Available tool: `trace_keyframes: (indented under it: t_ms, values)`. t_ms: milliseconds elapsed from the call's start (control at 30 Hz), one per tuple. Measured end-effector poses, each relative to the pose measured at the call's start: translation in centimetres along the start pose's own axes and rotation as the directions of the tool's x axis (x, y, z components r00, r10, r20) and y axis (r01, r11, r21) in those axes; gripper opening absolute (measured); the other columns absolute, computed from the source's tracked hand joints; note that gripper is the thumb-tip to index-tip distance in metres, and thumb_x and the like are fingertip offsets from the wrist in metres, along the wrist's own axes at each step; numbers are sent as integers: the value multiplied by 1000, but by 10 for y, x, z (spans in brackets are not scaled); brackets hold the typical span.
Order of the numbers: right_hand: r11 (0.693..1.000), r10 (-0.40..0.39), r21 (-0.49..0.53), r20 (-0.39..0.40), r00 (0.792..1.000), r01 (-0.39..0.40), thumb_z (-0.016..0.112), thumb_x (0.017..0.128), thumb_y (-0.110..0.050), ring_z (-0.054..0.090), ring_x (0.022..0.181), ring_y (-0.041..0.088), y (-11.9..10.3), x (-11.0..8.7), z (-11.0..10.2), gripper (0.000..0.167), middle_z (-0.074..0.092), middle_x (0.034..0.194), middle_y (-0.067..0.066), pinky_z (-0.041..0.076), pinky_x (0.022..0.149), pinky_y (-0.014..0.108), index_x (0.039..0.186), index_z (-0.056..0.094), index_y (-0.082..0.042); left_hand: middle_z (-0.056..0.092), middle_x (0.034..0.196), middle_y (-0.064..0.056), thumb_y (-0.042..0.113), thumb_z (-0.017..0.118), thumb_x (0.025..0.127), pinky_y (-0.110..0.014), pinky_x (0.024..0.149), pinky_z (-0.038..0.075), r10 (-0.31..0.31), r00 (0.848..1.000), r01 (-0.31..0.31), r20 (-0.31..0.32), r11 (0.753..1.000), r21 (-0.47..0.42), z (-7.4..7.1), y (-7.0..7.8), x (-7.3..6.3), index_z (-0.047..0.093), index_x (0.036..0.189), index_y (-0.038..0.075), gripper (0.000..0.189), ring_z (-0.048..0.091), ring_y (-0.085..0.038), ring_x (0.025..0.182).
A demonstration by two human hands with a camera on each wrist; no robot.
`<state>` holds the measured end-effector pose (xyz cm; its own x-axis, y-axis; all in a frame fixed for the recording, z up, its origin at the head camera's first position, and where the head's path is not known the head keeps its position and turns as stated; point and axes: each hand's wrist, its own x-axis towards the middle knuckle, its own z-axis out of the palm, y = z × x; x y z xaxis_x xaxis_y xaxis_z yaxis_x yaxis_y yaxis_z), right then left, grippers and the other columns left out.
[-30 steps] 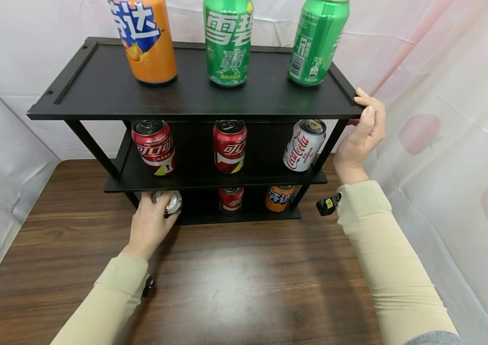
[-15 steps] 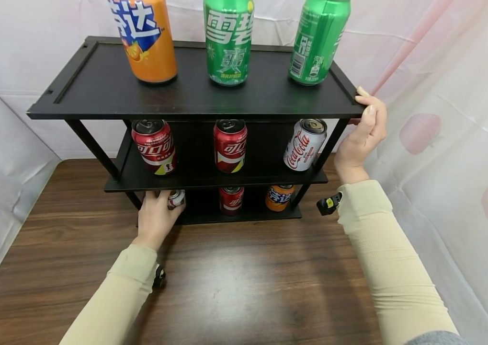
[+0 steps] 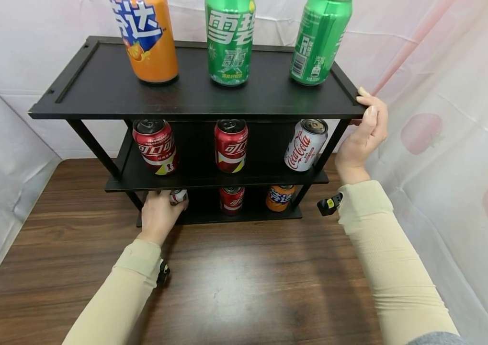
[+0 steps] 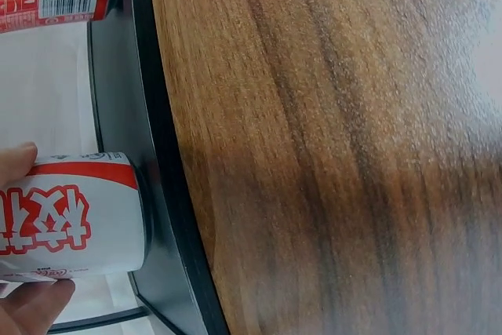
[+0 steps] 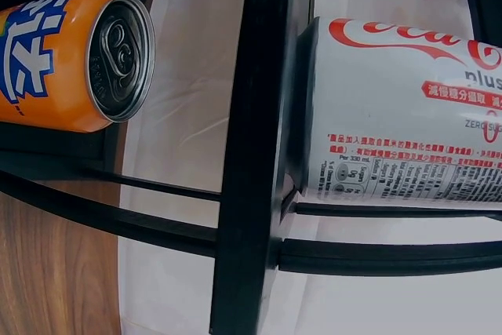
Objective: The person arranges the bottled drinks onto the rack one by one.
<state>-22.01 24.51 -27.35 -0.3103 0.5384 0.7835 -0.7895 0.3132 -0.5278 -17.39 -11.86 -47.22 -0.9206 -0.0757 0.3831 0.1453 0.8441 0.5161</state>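
My left hand (image 3: 159, 213) reaches onto the left end of the bottom shelf and grips a white and red soda can (image 3: 178, 197). In the left wrist view, fingertips (image 4: 49, 304) lie on both sides of that can (image 4: 70, 221), its base right at the shelf surface. The hand and the middle shelf hide most of it in the head view. My right hand (image 3: 363, 132) holds the right end of the black three-tier rack (image 3: 183, 103), thumb at its top edge. Beside the left hand, a red cola can (image 3: 232, 200) stands mid-shelf.
An orange Fanta can (image 3: 280, 198) stands right on the bottom shelf. Two red cola cans (image 3: 156, 147) and a white Coca-Cola can (image 3: 305, 145) fill the middle tier. On top are an orange can (image 3: 151, 43) and two green cans (image 3: 231, 45). A wooden table (image 3: 235, 278) lies in front.
My left hand has moved right and slightly deeper under the middle shelf together with the white and red can. The right hand keeps its hold on the rack.
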Motion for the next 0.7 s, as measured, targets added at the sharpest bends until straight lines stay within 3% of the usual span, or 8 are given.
trace_keyframes:
  t_ms: [367, 700]
  values:
    - [1000, 9, -6, 4, 1000, -9, 30, 95, -2, 58, 73, 8, -3, 0, 1, 40, 71, 110, 13, 47, 66, 20, 91, 70, -8, 48, 133, -36, 28, 79, 84, -64, 75, 53, -56, 998, 55, 34, 998, 12, 1, -2, 0, 47, 144, 10, 70, 61, -54, 102]
    - [1000, 21, -11, 17, 1000, -21, 31, 95, -3, 58, 72, 7, -4, -1, 0, 40, 71, 112, 13, 47, 66, 20, 93, 70, -8, 45, 135, -37, 26, 77, 87, -61, 79, 53, -59, 995, 60, 75, 998, -3, 2, -4, -1, 33, 151, 10, 79, 60, -53, 105]
